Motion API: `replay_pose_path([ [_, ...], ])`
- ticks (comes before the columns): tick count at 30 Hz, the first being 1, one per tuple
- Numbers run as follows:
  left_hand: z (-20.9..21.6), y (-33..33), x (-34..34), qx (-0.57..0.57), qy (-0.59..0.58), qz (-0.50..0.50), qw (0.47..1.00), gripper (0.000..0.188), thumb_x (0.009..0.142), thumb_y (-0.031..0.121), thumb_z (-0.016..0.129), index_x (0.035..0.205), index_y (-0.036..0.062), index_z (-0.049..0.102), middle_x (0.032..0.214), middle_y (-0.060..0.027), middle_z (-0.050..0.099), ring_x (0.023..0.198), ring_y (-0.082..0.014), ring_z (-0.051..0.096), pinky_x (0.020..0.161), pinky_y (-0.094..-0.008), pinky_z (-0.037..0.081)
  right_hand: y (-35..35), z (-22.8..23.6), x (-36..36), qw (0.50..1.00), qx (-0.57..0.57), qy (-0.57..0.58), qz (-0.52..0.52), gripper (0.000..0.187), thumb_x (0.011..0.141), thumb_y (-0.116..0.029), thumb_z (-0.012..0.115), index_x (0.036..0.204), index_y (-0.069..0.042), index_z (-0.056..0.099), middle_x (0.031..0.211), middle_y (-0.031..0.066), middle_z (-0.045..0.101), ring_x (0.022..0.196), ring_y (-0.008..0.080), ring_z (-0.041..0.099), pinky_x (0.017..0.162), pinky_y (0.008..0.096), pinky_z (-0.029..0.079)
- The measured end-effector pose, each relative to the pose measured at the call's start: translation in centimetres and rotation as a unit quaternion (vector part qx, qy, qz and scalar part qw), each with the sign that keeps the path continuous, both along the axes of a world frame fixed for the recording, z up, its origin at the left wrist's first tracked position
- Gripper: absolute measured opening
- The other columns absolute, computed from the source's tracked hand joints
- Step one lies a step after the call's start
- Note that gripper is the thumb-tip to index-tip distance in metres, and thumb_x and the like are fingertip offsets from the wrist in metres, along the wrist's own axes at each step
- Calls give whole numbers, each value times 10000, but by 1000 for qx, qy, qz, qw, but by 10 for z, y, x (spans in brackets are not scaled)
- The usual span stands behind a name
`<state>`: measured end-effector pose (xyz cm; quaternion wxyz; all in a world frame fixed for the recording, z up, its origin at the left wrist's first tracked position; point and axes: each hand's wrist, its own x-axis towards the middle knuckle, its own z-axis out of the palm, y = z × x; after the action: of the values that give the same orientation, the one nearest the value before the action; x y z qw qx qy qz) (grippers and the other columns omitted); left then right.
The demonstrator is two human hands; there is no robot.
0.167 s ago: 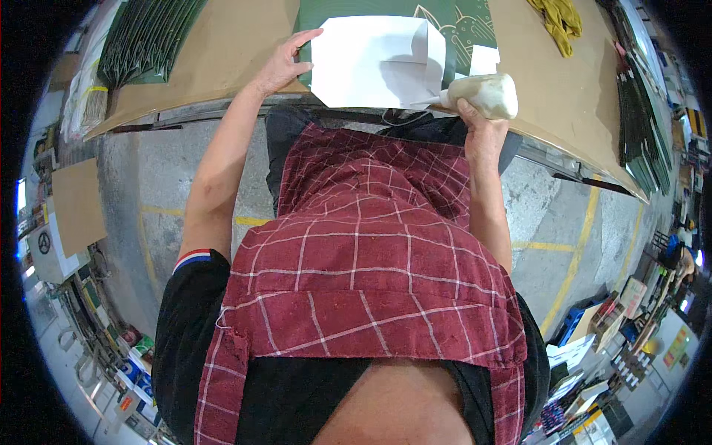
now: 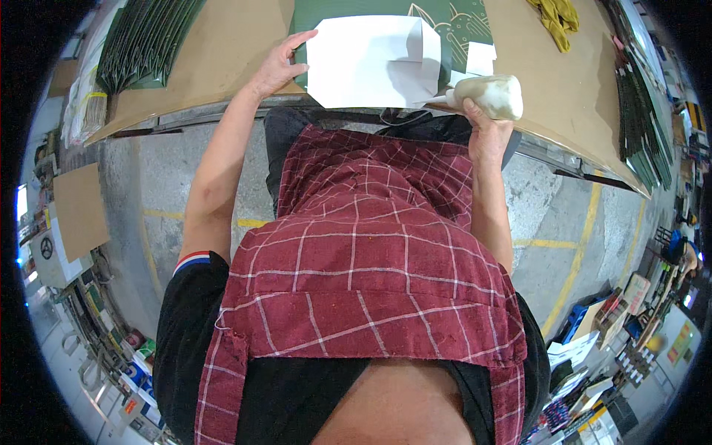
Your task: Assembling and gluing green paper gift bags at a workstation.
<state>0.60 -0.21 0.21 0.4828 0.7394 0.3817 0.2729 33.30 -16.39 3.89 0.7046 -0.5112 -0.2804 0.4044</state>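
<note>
A white folded paper piece (image 2: 356, 63) with cut corners lies on a green printed sheet (image 2: 356, 7) at the table's near edge. My left hand (image 2: 276, 73) rests at the paper's left edge, thumb and fingers spread apart. In my right hand (image 2: 486, 130) is a white squeeze bottle (image 2: 498, 96) with brownish smears, tilted on its side. Its thin nozzle points left, close to the paper's lower right corner; whether it touches is too small to tell. A small white flap (image 2: 480, 58) shows just beyond the bottle.
Brown board covers the table (image 2: 230, 44). Dark green folded pieces stand fanned at the left (image 2: 144, 44), and another stack (image 2: 641, 119) lies at the right edge. A mustard cloth (image 2: 558, 22) is at the far right. Yellow lines mark the concrete floor (image 2: 549, 200).
The paper and green sheet sit slightly further left in the picture. My right hand and the bottle's body have shifted a little to the right. My left hand keeps its place at the paper.
</note>
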Motion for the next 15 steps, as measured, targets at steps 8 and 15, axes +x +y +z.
replay_pose_path([
  [8, 0, 3, -5, 1, 16, -7, 1000, 649, 674, 79, 587, 1289, 162, 398, 1279, -20, 386, 1024, -139, 407, 868, -263, 339, -3, 2, 10, 1000, 2, 7, -20, 418, 667, 65, 653, 1052, 31, 496, 967, 102, 558, 862, 193, 567, 709, 288, 507],
  [15, 1, 1, -3, 31, 15, -2, 999, 654, 652, 71, 565, 1281, 162, 411, 1274, -13, 408, 929, -109, 425, 734, -213, 357, 4, -1, 22, 993, 46, 69, -80, 401, 664, 66, 660, 1034, 38, 507, 943, 111, 565, 833, 179, 572, 633, 250, 506],
])
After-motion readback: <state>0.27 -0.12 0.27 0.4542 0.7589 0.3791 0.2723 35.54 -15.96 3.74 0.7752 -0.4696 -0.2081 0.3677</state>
